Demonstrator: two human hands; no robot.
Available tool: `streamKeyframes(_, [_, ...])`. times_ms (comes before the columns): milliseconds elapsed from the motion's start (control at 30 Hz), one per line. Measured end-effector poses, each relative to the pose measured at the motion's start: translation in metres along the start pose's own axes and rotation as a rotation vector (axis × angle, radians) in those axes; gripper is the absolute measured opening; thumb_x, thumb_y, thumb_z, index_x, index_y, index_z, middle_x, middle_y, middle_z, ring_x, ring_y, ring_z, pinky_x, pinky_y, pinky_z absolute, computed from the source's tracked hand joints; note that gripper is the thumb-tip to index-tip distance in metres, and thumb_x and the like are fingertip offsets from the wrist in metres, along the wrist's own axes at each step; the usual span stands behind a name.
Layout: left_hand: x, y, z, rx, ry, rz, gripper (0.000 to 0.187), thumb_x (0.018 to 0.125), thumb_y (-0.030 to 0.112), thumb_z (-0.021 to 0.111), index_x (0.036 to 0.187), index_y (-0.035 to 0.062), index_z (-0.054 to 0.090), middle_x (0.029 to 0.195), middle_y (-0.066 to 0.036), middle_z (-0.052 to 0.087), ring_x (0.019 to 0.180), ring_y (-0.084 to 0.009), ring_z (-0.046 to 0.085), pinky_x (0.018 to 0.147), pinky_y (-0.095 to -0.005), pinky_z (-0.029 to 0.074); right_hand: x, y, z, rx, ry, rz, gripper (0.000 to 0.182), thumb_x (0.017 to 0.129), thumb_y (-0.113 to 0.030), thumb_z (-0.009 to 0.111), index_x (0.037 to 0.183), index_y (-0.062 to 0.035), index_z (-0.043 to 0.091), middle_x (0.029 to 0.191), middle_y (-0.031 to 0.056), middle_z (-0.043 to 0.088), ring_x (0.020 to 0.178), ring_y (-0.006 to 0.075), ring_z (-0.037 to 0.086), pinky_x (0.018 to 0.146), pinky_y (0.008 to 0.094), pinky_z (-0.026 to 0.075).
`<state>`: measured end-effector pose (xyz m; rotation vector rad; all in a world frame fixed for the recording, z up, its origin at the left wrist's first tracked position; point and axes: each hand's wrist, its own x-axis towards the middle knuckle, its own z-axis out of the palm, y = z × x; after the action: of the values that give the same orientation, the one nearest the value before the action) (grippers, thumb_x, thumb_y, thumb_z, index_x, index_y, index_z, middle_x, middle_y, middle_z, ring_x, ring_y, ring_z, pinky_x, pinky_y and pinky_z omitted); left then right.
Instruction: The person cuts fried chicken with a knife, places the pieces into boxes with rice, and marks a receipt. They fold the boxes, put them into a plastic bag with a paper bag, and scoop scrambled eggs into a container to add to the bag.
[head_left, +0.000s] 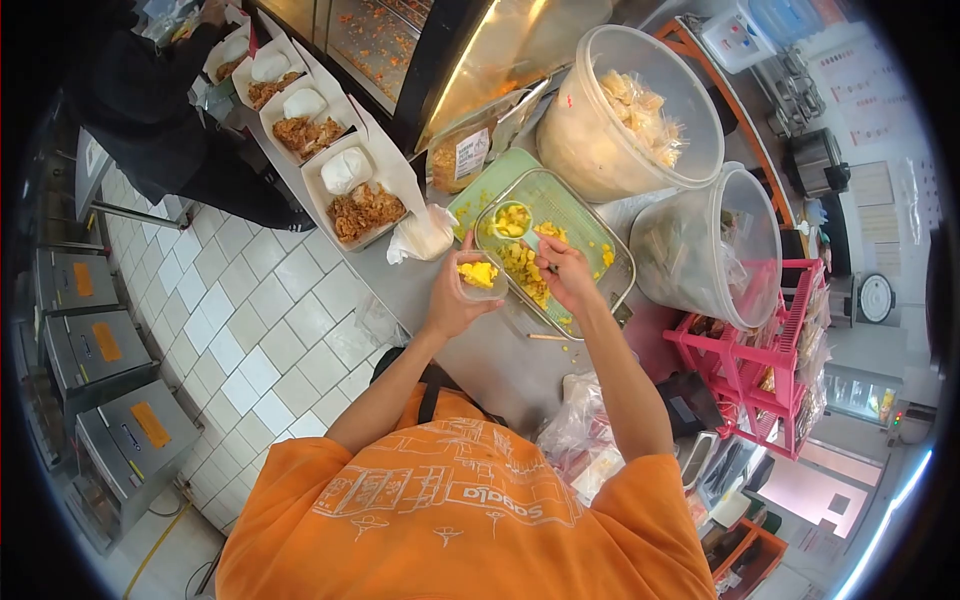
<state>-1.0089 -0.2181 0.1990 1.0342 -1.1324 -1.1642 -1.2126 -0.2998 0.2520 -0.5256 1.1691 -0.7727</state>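
Note:
My left hand (452,303) is wrapped round a small clear plastic cup (486,291) with yellow diced pieces (478,272) in it. In my right hand (568,272) is the handle of a spoon (527,236), its round bowl full of the same yellow pieces. The spoon is over a rectangular wire-rimmed tray (631,284), a short way beyond the cup. More yellow pieces (524,270) lie heaped in that tray. Under its far left side is a pale green tray or board (470,200) with yellow bits on it.
Open boxes of fried chicken (366,212) and wrapped white bundles line the counter's left. Behind are a packaged bag (462,160) and a large tub of packets (570,140). A second tub (690,245) and pink rack (745,365) stand right. A person (140,110) is at far left.

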Motion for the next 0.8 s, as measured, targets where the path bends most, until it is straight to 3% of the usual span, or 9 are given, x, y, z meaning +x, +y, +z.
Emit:
streamKeyframes(167, [0.007, 0.036, 0.01, 0.192, 0.153, -0.028, 0.072, 0.066, 0.008, 0.091, 0.124, 0.0039, 0.049, 0.142, -0.026, 0.052, 0.133, -0.0305, 0.053, 0.107, -0.0388, 0.044, -0.059, -0.028, 0.021, -0.104, -0.044, -0.097, 0.035, 0.102, -0.01, 0.058, 0.135, -0.0003, 0.059, 0.081, -0.0048, 0.054, 0.073, 0.0071, 0.051, 0.059, 0.0226, 0.04])
streamKeyframes(233, [0.01, 0.055, 0.015, 0.298, 0.175, -0.065, 0.07, 0.067, 0.008, 0.09, 0.122, 0.004, 0.048, 0.124, -0.02, 0.064, 0.113, -0.0343, 0.064, 0.094, -0.0398, 0.051, -0.083, -0.027, 0.035, -0.666, 0.073, -0.294, 0.033, 0.098, -0.004, 0.059, 0.131, -0.0044, 0.064, 0.079, -0.0003, 0.063, 0.069, 0.0124, 0.058, 0.057, 0.0279, 0.045])
streamKeyframes(267, [0.01, 0.056, 0.017, 0.297, 0.173, -0.067, 0.07, 0.067, 0.008, 0.09, 0.122, 0.004, 0.048, 0.124, -0.02, 0.064, 0.113, -0.0343, 0.064, 0.094, -0.0398, 0.051, -0.088, -0.017, 0.037, -0.665, 0.075, -0.292, 0.033, 0.098, -0.004, 0.059, 0.131, -0.0044, 0.064, 0.079, -0.0003, 0.063, 0.069, 0.0124, 0.058, 0.057, 0.0279, 0.045])
streamKeyframes(333, [0.014, 0.057, 0.02, 0.286, 0.188, -0.041, 0.068, 0.068, 0.009, 0.09, 0.121, 0.0041, 0.048, 0.114, -0.017, 0.066, 0.107, -0.036, 0.066, 0.09, -0.041, 0.053, -0.094, 0.002, 0.042, -1.37, -0.014, -1.164, 0.034, 0.092, 0.002, 0.061, 0.124, -0.0061, 0.068, 0.085, 0.0088, 0.071, 0.068, 0.0226, 0.065, 0.058, 0.0344, 0.05])
streamKeyframes(367, [0.014, 0.056, 0.021, 0.283, 0.183, -0.037, 0.068, 0.068, 0.009, 0.09, 0.121, 0.0041, 0.048, 0.114, -0.017, 0.066, 0.107, -0.036, 0.066, 0.09, -0.041, 0.053, -0.095, 0.007, 0.048, -1.359, 0.008, -1.249, 0.034, 0.087, 0.005, 0.062, 0.118, -0.0048, 0.069, 0.089, 0.016, 0.071, 0.073, 0.0304, 0.067, 0.064, 0.0379, 0.054])
streamKeyframes(500, [0.018, 0.055, 0.016, 0.221, 0.176, 0.035, 0.071, 0.068, 0.011, 0.091, 0.124, 0.0046, 0.048, 0.117, -0.016, 0.065, 0.108, -0.033, 0.066, 0.091, -0.0391, 0.053, -0.121, -0.01, 0.063, -1.221, 0.174, -1.115, 0.03, 0.088, 0.003, 0.063, 0.116, -0.0055, 0.071, 0.088, 0.0155, 0.072, 0.071, 0.0306, 0.067, 0.064, 0.036, 0.054])
streamKeyframes(567, [0.017, 0.055, 0.014, 0.235, 0.166, 0.051, 0.072, 0.068, 0.011, 0.091, 0.125, 0.0048, 0.048, 0.117, -0.016, 0.065, 0.107, -0.0317, 0.066, 0.092, -0.0384, 0.053, -0.133, -0.018, 0.075, -1.016, 0.26, -0.88, 0.027, 0.09, 0.001, 0.064, 0.115, -0.0063, 0.072, 0.088, 0.0171, 0.072, 0.067, 0.0295, 0.067, 0.062, 0.0348, 0.053])
streamKeyframes(633, [0.017, 0.053, 0.017, 0.123, 0.114, 0.104, 0.072, 0.069, 0.004, 0.09, 0.127, 0.0042, 0.048, 0.124, -0.011, 0.059, 0.113, -0.0216, 0.061, 0.094, -0.0343, 0.052, -0.128, -0.011, 0.074, -1.076, 0.195, -0.922, 0.025, 0.092, -0.001, 0.064, 0.114, -0.0068, 0.073, 0.089, 0.0174, 0.073, 0.064, 0.0275, 0.067, 0.06, 0.034, 0.052])
streamKeyframes(800, [0.015, 0.059, 0.017, 0.042, 0.123, 0.103, 0.072, 0.068, 0.002, 0.089, 0.127, 0.0045, 0.048, 0.125, -0.01, 0.058, 0.114, -0.0208, 0.059, 0.097, -0.0327, 0.05, -0.143, -0.024, 0.091, -1.014, 0.288, -0.905, 0.021, 0.094, -0.007, 0.066, 0.113, -0.0073, 0.075, 0.08, 0.0169, 0.071, 0.058, 0.0208, 0.062, 0.056, 0.032, 0.048])
